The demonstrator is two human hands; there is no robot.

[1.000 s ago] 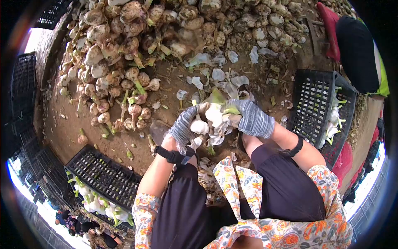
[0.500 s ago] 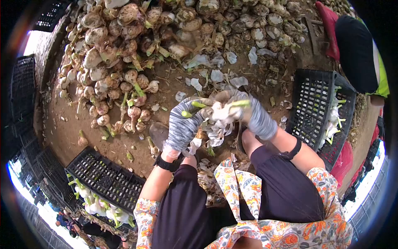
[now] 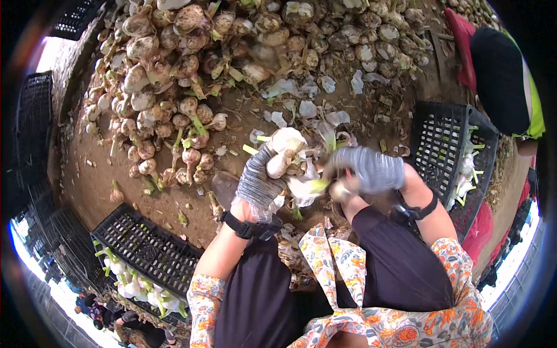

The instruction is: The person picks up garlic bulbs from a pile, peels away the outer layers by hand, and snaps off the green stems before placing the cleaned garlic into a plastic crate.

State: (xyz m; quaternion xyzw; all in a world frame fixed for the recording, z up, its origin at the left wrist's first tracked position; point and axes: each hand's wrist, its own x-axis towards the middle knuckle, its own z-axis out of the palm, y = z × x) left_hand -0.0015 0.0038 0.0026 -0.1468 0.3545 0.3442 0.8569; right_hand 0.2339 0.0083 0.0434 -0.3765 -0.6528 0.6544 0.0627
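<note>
In the head view, my left hand (image 3: 259, 181), in a grey knit glove, is closed around white garlic bulbs (image 3: 286, 142) with short green stems poking out on the left. My right hand (image 3: 366, 169), in a matching glove, is smeared by motion just to the right. A blurred pale, roundish shape (image 3: 343, 189) shows at its fingertips; I cannot tell whether it is gripped. Between the hands, a white papery piece with a green end (image 3: 307, 188) hangs low over peeled skins.
A large heap of unpeeled garlic (image 3: 191, 69) lies ahead. Black crates with white garlic stand at left (image 3: 148, 240) and right (image 3: 444, 145). Loose skins (image 3: 307, 108) litter the dirt floor. Another person's dark-clad leg (image 3: 499, 78) is at far right.
My hands have moved apart. The right hand has swung down and to the right, away from the garlic. The left hand still grips bulbs, now turned upward and more exposed.
</note>
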